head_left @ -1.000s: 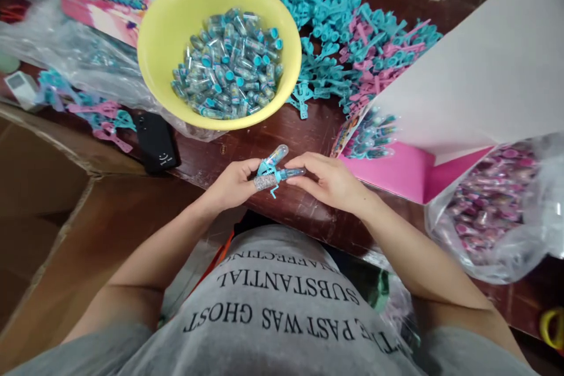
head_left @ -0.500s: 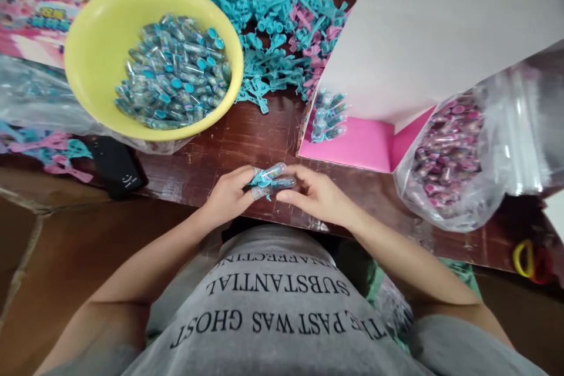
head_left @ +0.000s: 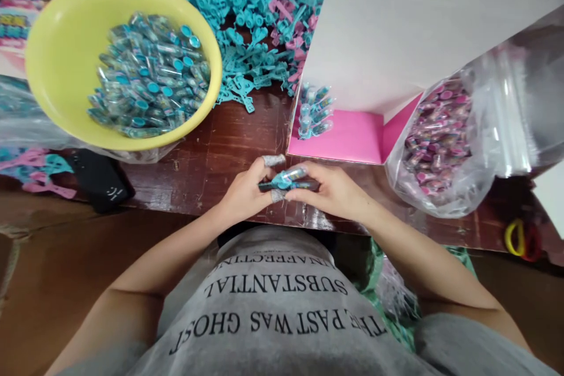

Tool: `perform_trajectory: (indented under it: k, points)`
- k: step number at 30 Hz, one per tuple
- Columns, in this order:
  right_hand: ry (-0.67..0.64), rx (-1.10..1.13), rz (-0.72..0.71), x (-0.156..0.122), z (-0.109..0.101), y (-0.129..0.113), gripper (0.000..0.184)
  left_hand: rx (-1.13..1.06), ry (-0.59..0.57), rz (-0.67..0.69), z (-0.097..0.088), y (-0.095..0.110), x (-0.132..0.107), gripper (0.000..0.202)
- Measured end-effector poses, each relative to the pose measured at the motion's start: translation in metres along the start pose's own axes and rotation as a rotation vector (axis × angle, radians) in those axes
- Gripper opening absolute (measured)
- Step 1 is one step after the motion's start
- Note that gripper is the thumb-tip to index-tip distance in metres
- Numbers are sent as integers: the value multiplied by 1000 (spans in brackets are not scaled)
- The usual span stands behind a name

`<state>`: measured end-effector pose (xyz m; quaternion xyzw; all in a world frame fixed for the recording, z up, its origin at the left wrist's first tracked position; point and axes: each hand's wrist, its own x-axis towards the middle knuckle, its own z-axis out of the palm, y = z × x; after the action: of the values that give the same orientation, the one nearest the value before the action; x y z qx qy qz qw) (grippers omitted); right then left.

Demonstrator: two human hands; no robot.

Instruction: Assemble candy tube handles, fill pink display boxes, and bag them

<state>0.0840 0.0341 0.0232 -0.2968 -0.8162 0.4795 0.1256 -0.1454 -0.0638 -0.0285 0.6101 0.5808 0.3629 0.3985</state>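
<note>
Between my hands, over the table's front edge, is a turquoise plastic toy with clear tubes (head_left: 291, 175). My right hand (head_left: 337, 191) pinches its tube end between thumb and fingers. At the other end, my left hand (head_left: 247, 192) has its thumb against the toy, and the turquoise end runs in among its fingers. Its index finger is raised off the toy. Silvery-grey wrapping covers the left thumb and index fingertips. Similar toys (head_left: 315, 111) stand in a row at the left end of an open pink-and-white box (head_left: 356, 135).
A yellow bowl (head_left: 48, 64) at the left holds many blue-capped clear tubes. Turquoise and pink plastic parts (head_left: 251, 29) are heaped behind. A clear bag of pink-capped tubes (head_left: 436, 141) stands right of the box. A black phone (head_left: 101, 179) and yellow-handled scissors (head_left: 514, 237) lie near the edge.
My left index finger has lifted away from the toy. My right fingers have closed further on its tubes. Both hands sit slightly further right, and the whole view has shifted.
</note>
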Motion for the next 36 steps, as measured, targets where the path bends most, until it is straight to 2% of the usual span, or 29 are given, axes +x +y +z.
perform_trajectory:
  k: [1, 3, 6, 8, 11, 15, 18, 21, 23, 25, 27, 29, 32, 36]
  points:
    - [30, -33, -22, -1, -6, -1, 37, -24, 5, -13, 5, -1, 6, 73]
    - [128, -163, -29, -3, -23, 0, 31, -14, 62, 3, 15, -7, 22, 102]
    - [210, -474, -2, 1, -49, 6, 34, 101, 154, 53, 28, -24, 52, 121]
    - [159, -650, 1, 8, -59, 11, 36, 168, 153, 64, 35, -35, 70, 121]
    - [34, -828, 2, 18, -64, 11, 38, 234, 138, 50, 43, -45, 86, 109]
    - [-33, -975, 40, 26, -60, 0, 36, 293, 129, 25, 46, -48, 84, 97]
    - [0, -986, 23, 27, -54, -6, 35, 350, 60, 27, 34, -44, 76, 89]
    - [3, -999, -19, 27, -51, -8, 36, 450, 16, 47, 5, -42, 83, 76]
    - [-33, -1020, -15, 27, -51, -11, 34, 507, 119, 35, -18, -44, 104, 74]
    - [-65, -1025, 23, 29, -51, -16, 31, 544, 282, -38, -37, -50, 133, 79]
    - [-66, -1013, 84, 33, -52, -21, 27, 579, 409, -168, -47, -58, 160, 86]
    - [-65, -1010, 127, 36, -52, -24, 25, 626, 454, -256, -46, -64, 175, 85]
    - [-117, -1068, 116, 39, -51, -23, 23, 668, 392, -180, -33, -67, 164, 78]
    - [-109, -1128, 36, 38, -47, -17, 26, 674, 217, 6, -16, -59, 112, 78]
